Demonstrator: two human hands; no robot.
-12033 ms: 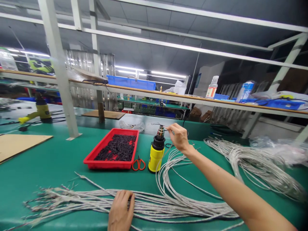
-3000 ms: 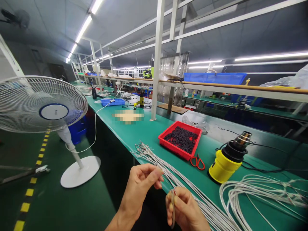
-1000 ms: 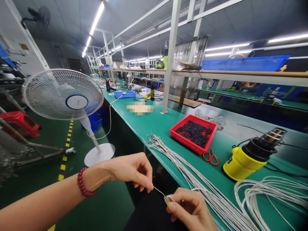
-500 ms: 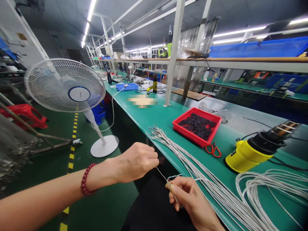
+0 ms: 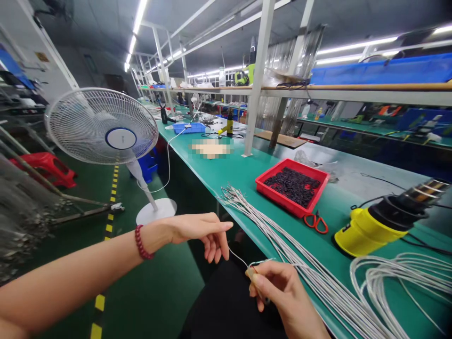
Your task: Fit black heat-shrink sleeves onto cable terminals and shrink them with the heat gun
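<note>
My right hand [image 5: 282, 294] is closed in a pinch on the end of a thin grey-white wire [image 5: 259, 262], in front of the bench edge over my dark lap. A fine bare strand [image 5: 237, 257] runs from that pinch up to the fingertips of my left hand [image 5: 197, 233]. My left hand has its index finger stretched out and the other fingers loosely hanging, with the strand's end at their tips. The wire belongs to a long bundle of wires [image 5: 278, 235] lying along the green bench [image 5: 233, 172].
A red tray [image 5: 279, 200] of small dark pieces, red-handled scissors [image 5: 316, 221] and a tilted yellow heat gun [image 5: 367, 228] stand on the bench. Coiled wires [image 5: 399, 278] lie at the right. A white floor fan [image 5: 102, 127] and a red stool [image 5: 45, 165] are in the aisle.
My left hand has gone from a closed pinch on the strand to loosely spread fingers. My right hand keeps its pinch on the wire end and has barely moved.
</note>
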